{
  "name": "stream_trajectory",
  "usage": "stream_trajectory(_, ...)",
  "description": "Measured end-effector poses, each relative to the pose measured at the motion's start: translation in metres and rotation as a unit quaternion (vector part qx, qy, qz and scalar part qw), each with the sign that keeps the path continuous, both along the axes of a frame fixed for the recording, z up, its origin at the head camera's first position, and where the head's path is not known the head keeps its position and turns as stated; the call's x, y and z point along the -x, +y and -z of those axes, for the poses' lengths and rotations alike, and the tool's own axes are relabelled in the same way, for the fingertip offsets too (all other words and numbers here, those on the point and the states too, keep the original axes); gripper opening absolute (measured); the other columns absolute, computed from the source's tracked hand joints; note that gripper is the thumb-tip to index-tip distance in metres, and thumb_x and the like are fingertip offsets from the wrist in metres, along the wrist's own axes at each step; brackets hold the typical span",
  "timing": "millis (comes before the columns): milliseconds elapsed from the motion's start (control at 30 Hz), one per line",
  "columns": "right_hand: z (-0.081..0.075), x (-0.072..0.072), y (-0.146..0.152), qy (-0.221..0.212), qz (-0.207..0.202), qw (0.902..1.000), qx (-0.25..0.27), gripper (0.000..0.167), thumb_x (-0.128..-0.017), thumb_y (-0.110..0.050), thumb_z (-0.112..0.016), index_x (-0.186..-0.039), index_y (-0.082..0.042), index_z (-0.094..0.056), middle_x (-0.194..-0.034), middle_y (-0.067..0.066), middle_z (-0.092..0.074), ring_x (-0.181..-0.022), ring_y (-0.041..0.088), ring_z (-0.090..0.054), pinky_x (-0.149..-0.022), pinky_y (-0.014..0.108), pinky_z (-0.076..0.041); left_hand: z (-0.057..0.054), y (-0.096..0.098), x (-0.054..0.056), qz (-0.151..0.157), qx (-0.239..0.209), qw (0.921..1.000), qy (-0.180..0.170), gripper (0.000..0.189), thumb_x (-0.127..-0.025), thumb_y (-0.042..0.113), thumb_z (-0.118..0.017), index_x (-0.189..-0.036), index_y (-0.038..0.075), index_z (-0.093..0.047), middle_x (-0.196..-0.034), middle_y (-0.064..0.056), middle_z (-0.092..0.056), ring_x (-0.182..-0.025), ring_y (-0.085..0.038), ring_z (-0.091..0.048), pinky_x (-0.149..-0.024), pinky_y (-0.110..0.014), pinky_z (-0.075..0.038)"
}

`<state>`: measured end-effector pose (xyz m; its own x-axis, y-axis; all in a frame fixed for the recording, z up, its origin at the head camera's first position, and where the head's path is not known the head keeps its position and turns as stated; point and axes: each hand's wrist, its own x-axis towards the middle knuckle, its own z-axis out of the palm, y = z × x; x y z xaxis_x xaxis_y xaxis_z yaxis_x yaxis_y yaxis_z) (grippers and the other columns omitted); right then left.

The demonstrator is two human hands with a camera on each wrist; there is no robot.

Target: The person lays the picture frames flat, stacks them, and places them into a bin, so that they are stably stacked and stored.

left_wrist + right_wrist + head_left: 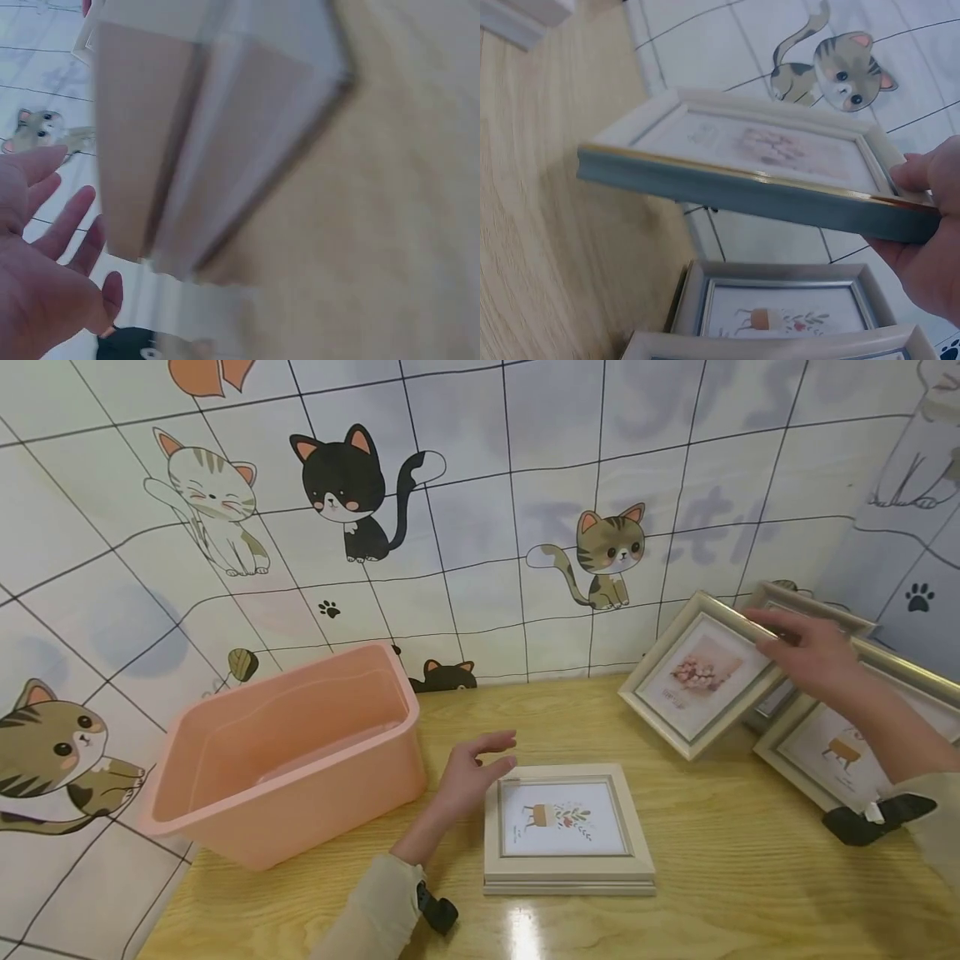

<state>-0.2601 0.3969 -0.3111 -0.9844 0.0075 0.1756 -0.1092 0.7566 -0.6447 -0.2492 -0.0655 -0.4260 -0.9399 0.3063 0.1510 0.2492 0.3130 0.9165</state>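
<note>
My right hand [813, 656] grips a picture frame [701, 672] by its far right corner, thumb on the face and fingers beneath. The frame has a gold-toned edge and a pink flower print, and it is tilted; the right wrist view shows it [757, 191] raised above other frames. My left hand [471, 774] hovers at the upper left corner of a cream picture frame [567, 864] with a potted-plant print, which lies stacked on another. Its fingers are loosely spread and hold nothing, and the left wrist view shows a gap between hand [52, 262] and frames [217, 135].
A pink plastic bin [300, 810] stands on the wooden table [480, 718] at left. Several more picture frames [795, 752] lean or lie at the right, partly hidden by my right arm. A wall covering with cartoon cats [480, 543] rises behind the table.
</note>
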Motion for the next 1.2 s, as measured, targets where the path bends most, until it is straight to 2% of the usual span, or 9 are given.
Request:
stream_trajectory(100, -0.004, -0.011, -0.003, 0.001, 0.006, 0.9990, 0.044, 0.055, -0.109, -0.039, -0.048, -0.161, -0.026, -0.036, -0.166, 0.011, -0.028, -0.142, 0.032, -0.036, -0.089, 0.020, -0.043, -0.014, 0.002, 0.000, 0.009, -0.016, 0.9989, 0.043, 0.038, -0.099, 0.018, -0.070, -0.137, 0.016, -0.067, -0.128, -0.003, -0.070, -0.122, -0.024, -0.058, -0.097, -0.047, -0.042)
stream_trajectory(167, -0.007, -0.017, -0.007, 0.001, 0.002, 0.9976, 0.069, 0.055, -0.107, -0.041, -0.052, -0.160, -0.032, -0.039, -0.164, 0.001, -0.034, -0.136, 0.014, -0.041, -0.079, 0.007, -0.038, -0.024, 0.005, 0.000, 0.017, -0.027, 0.9974, 0.065, 0.040, -0.099, 0.017, -0.070, -0.138, 0.015, -0.066, -0.129, -0.004, -0.070, -0.122, -0.025, -0.058, -0.094, -0.046, -0.044)
stream_trajectory(300, -0.012, -0.032, -0.022, -0.001, -0.015, 0.9949, 0.099, 0.053, -0.105, -0.041, -0.056, -0.157, -0.033, -0.044, -0.150, -0.009, -0.046, -0.113, -0.003, -0.050, -0.077, 0.008, -0.044, -0.044, 0.012, -0.002, 0.037, -0.043, 0.9938, 0.096, 0.041, -0.099, 0.016, -0.070, -0.140, 0.013, -0.064, -0.135, -0.002, -0.067, -0.125, -0.020, -0.058, -0.099, -0.049, -0.046)
stream_trajectory(467, -0.015, -0.045, -0.044, -0.004, -0.053, 0.9908, 0.124, 0.051, -0.106, -0.035, -0.057, -0.156, -0.028, -0.047, -0.133, -0.013, -0.055, -0.104, 0.000, -0.059, -0.078, 0.015, -0.050, -0.067, 0.023, -0.003, 0.084, -0.068, 0.9873, 0.117, 0.046, -0.100, 0.012, -0.068, -0.145, 0.010, -0.059, -0.144, -0.004, -0.060, -0.130, -0.016, -0.055, -0.105, -0.046, -0.046)
stream_trajectory(533, -0.014, -0.047, -0.053, -0.007, -0.070, 0.9879, 0.138, 0.050, -0.107, -0.031, -0.058, -0.155, -0.025, -0.048, -0.132, -0.013, -0.056, -0.104, 0.002, -0.061, -0.078, 0.018, -0.053, -0.075, 0.029, -0.004, 0.107, -0.082, 0.9832, 0.123, 0.050, -0.100, 0.009, -0.068, -0.148, 0.009, -0.056, -0.146, -0.005, -0.058, -0.132, -0.019, -0.054, -0.105, -0.041, -0.047)
stream_trajectory(700, -0.010, -0.051, -0.077, -0.008, -0.104, 0.9821, 0.157, 0.046, -0.106, -0.022, -0.059, -0.151, -0.019, -0.053, -0.129, -0.012, -0.058, -0.099, 0.009, -0.066, -0.075, 0.028, -0.058, -0.087, 0.038, -0.006, 0.160, -0.106, 0.9723, 0.133, 0.059, -0.099, 0.003, -0.066, -0.154, 0.008, -0.046, -0.152, -0.010, -0.052, -0.137, -0.030, -0.051, -0.106, -0.043, -0.047)
stream_trajectory(833, -0.007, -0.056, -0.090, -0.004, -0.134, 0.9780, 0.160, 0.045, -0.106, -0.021, -0.060, -0.150, -0.019, -0.055, -0.132, -0.013, -0.058, -0.099, 0.010, -0.066, -0.077, 0.027, -0.057, -0.091, 0.043, -0.007, 0.178, -0.104, 0.9689, 0.137, 0.061, -0.100, 0.002, -0.063, -0.157, 0.008, -0.041, -0.153, -0.014, -0.049, -0.137, -0.029, -0.050, -0.106, -0.043, -0.047)
stream_trajectory(1000, -0.003, -0.057, -0.105, 0.017, -0.187, 0.9660, 0.178, 0.043, -0.105, -0.013, -0.060, -0.147, -0.017, -0.058, -0.139, -0.013, -0.054, -0.102, 0.010, -0.065, -0.077, 0.026, -0.057, -0.092, 0.047, -0.005, 0.194, -0.110, 0.9655, 0.135, 0.059, -0.102, 0.000, -0.060, -0.157, 0.005, -0.039, -0.156, -0.018, -0.044, -0.139, -0.027, -0.048, -0.106, -0.037, -0.047)
stream_trajectory(1200, -0.003, -0.056, -0.119, 0.035, -0.219, 0.9597, 0.172, 0.041, -0.105, -0.010, -0.059, -0.146, -0.013, -0.059, -0.133, -0.008, -0.059, -0.097, 0.015, -0.068, -0.075, 0.029, -0.059, -0.093, 0.048, -0.004, 0.228, -0.134, 0.9598, 0.093, 0.064, -0.105, 0.001, -0.054, -0.163, 0.014, -0.030, -0.156, -0.014, -0.045, -0.126, -0.031, -0.059, -0.088, -0.042, -0.058)
